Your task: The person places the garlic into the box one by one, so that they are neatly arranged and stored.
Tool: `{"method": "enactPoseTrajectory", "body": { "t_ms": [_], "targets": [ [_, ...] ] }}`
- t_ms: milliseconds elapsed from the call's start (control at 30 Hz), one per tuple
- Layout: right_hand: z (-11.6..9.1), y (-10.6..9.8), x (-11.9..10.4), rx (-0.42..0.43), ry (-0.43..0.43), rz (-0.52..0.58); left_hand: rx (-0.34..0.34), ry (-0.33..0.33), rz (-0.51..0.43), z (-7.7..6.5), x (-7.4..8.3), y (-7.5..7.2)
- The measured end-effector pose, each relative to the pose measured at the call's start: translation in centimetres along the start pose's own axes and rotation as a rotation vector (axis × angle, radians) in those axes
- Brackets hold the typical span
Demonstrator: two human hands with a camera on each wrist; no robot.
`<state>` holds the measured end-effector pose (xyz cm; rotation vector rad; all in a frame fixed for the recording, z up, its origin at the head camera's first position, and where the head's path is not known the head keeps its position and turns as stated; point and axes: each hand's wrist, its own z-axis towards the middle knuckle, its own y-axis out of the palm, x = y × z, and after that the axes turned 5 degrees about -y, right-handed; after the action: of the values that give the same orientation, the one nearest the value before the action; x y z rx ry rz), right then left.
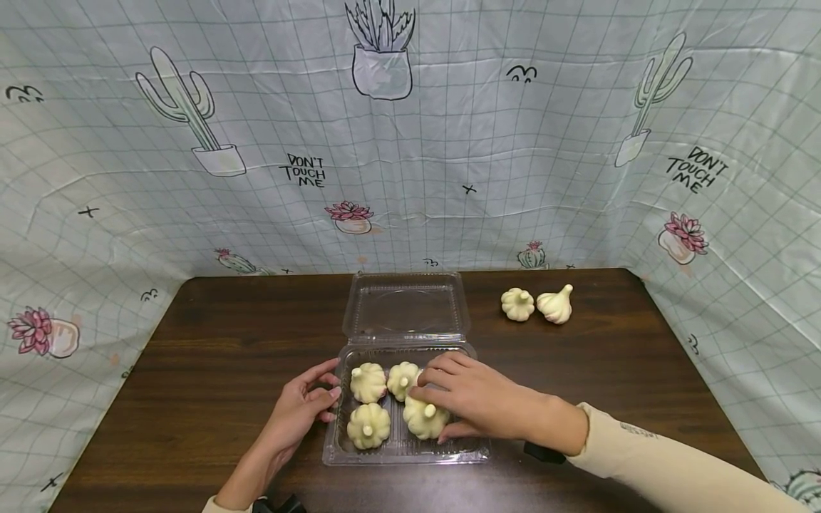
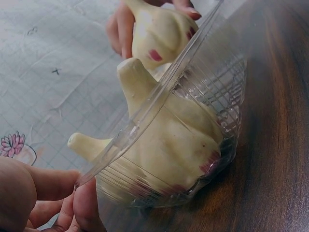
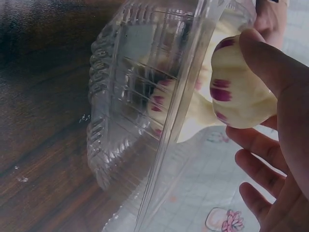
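A clear plastic clamshell box [image 1: 398,456] lies with its lid folded back. My left hand [image 1: 298,410] is at the box's left side; in the left wrist view its thumb and finger [image 2: 55,183] pinch the rim. A garlic bulb [image 1: 426,416] is held between the thumb and fingers of my right hand [image 1: 477,399], over the right part of the box. The right wrist view has this bulb [image 3: 239,87] above the rim. Three more bulbs sit inside: one at back left [image 1: 368,382], one at front left [image 1: 368,426] and one at back middle [image 1: 403,380], beside the right fingers.
Two garlic bulbs, one upright [image 1: 517,304] and one tilted [image 1: 555,305], lie at the back right of the dark wooden table [image 1: 224,342]. Behind the box's base stands the open lid [image 1: 407,306]. A printed cloth [image 1: 417,142] surrounds the table's back and sides.
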<state>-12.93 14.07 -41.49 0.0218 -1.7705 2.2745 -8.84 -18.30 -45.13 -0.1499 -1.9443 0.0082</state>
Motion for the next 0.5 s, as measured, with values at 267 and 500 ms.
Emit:
{"method": "enactPoseTrajectory", "body": {
  "t_ms": [267,500],
  "targets": [
    [0.67,0.11,0.00,-0.046,-0.029,0.003,0.003,-0.007,-0.002,0.06,-0.03,0.01],
    [1.05,0.35,-0.12,-0.083,-0.053,-0.003,0.008,-0.011,-0.005,0.06,-0.02,-0.04]
  ]
}}
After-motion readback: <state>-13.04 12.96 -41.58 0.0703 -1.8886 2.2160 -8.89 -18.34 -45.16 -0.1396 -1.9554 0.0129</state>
